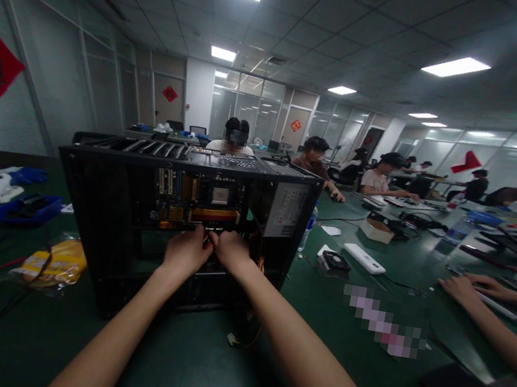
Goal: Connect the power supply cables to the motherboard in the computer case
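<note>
A black computer case (90, 192) stands in front of me with its side open. Inside it, a motherboard (179, 193) with gold and red parts faces me, and a grey power supply (284, 208) sits at the upper right. Both my hands reach in at the board's lower edge. My left hand (187, 251) is closed, a bit of red and dark showing by its fingertips. Right beside it, my right hand (231, 252) is closed too, fingers bent inward. Whatever they pinch is mostly hidden. Coloured wires (261, 261) hang near my right wrist, and a pale connector (231, 339) lies on the table.
Left of the case are a blue tray (26, 217), a yellow packet (56, 262) and cables. On the right lie a black fan (335, 262), a white power strip (364, 259) and a small box (378, 229). A co-worker's hands (465, 291) rest farther right.
</note>
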The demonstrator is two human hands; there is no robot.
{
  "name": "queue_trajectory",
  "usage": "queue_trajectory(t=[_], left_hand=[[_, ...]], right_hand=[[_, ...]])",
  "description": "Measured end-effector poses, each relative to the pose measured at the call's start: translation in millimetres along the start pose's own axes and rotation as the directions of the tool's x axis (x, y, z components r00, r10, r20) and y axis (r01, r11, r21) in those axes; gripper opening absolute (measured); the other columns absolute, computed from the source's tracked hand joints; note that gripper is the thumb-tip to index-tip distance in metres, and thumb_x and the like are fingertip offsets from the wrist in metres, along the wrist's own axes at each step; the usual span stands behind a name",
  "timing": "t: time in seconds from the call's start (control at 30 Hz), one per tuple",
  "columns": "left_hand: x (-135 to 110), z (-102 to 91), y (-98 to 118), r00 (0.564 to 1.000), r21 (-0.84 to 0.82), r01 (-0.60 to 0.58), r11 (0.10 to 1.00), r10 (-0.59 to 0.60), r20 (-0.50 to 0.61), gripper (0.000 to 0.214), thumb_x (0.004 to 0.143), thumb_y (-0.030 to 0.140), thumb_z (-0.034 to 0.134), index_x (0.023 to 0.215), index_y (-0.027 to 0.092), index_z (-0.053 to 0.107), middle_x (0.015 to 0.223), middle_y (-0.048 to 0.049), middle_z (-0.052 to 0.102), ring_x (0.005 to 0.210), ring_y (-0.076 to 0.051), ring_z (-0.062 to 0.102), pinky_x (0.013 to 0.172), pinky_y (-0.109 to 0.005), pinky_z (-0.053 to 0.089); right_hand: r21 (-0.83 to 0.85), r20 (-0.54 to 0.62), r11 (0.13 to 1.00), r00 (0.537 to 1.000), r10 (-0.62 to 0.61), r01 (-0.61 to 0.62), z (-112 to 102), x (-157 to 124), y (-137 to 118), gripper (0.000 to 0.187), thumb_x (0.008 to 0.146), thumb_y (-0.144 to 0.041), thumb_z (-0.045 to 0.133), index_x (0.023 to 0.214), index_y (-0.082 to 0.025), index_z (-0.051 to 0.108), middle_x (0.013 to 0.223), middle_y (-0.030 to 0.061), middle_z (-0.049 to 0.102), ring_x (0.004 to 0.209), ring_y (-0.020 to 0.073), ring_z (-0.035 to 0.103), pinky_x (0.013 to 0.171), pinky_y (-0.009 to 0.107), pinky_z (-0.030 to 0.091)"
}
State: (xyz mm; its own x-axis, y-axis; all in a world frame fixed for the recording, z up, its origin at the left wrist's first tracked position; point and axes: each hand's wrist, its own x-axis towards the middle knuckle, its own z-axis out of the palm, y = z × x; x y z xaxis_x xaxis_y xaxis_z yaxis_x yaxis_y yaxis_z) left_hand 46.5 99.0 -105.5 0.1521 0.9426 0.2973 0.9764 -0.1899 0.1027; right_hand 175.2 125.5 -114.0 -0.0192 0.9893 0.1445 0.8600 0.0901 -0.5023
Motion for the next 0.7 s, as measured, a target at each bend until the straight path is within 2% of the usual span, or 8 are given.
queue_trajectory(t=[0.07, 0.13, 0.23, 0.33, 0.5, 0.7], left_hand=[[0, -0.1, 0, 1.0, -0.008, -0.001, 1.0, 0.001, 0.004, 0.031, 0.096, 0.037, 0.048, 0.114, 0.014, 0.056, 0.094, -0.0147, 0.073, 0.087, -0.031, 0.071, 0.071, -0.035, 0.05], [0, 0.1, 0, 1.0, -0.018, -0.019, 1.0, 0.019, 0.018, 0.027, 0.096, 0.036, 0.048, 0.111, 0.015, 0.057, 0.094, -0.0137, 0.072, 0.087, -0.03, 0.071, 0.069, -0.033, 0.049], [1, 0.3, -2, 0.997, -0.037, -0.059, 0.998, 0.06, 0.048, 0.021, 0.095, 0.034, 0.05, 0.101, 0.017, 0.061, 0.095, -0.0124, 0.072, 0.087, -0.028, 0.07, 0.067, -0.031, 0.047], [2, 0.2, -4, 0.993, -0.059, -0.085, 0.995, 0.089, 0.073, 0.017, 0.094, 0.031, 0.052, 0.095, 0.019, 0.063, 0.093, -0.0109, 0.072, 0.085, -0.026, 0.07, 0.066, -0.03, 0.046], [3, 0.7, -4, 0.99, -0.086, -0.103, 0.991, 0.11, 0.089, 0.018, 0.094, 0.028, 0.051, 0.095, 0.019, 0.067, 0.094, -0.0106, 0.073, 0.088, -0.026, 0.07, 0.069, -0.031, 0.047], [2, -4.8, -2, 0.984, -0.1, -0.127, 0.987, 0.138, 0.116, 0.021, 0.094, 0.026, 0.049, 0.095, 0.019, 0.069, 0.094, -0.0104, 0.073, 0.087, -0.024, 0.07, 0.07, -0.029, 0.047]], right_hand=[[-0.082, 0.0, 0.994, 0.997, -0.072, 0.072, -10, -7, 5, 0.051, 0.103, -0.045, 0.045, 0.104, -0.004, 0.076, 0.109, 0.0278, 0.07, 0.105, 0.0329, 0.068, 0.083, 0.033, 0.047], [-0.108, 0.048, 0.981, 0.987, -0.154, 0.158, -18, -11, 13, 0.049, 0.103, -0.043, 0.044, 0.098, -0.008, 0.078, 0.102, 0.0216, 0.074, 0.095, 0.0278, 0.07, 0.076, 0.029, 0.045], [-0.088, 0.115, 0.951, 0.952, -0.284, 0.295, -23, -15, 23, 0.042, 0.103, -0.039, 0.048, 0.088, -0.015, 0.079, 0.087, 0.0106, 0.077, 0.075, 0.0192, 0.069, 0.062, 0.025, 0.039], [-0.046, 0.09, 0.911, 0.91, -0.405, 0.41, -21, -17, 26, 0.038, 0.103, -0.033, 0.048, 0.089, -0.015, 0.078, 0.085, 0.008, 0.077, 0.071, 0.0167, 0.067, 0.06, 0.025, 0.035], [-0.009, 0.098, 0.906, 0.902, -0.42, 0.423, -18, -17, 27, 0.037, 0.103, -0.032, 0.047, 0.091, -0.015, 0.078, 0.087, 0.009, 0.077, 0.077, 0.0185, 0.069, 0.062, 0.025, 0.035], [0.015, 0.134, 0.915, 0.906, -0.401, 0.403, -20, -19, 25, 0.037, 0.104, -0.032, 0.044, 0.102, -0.016, 0.078, 0.1, 0.01, 0.077, 0.091, 0.0211, 0.07, 0.073, 0.024, 0.041]])
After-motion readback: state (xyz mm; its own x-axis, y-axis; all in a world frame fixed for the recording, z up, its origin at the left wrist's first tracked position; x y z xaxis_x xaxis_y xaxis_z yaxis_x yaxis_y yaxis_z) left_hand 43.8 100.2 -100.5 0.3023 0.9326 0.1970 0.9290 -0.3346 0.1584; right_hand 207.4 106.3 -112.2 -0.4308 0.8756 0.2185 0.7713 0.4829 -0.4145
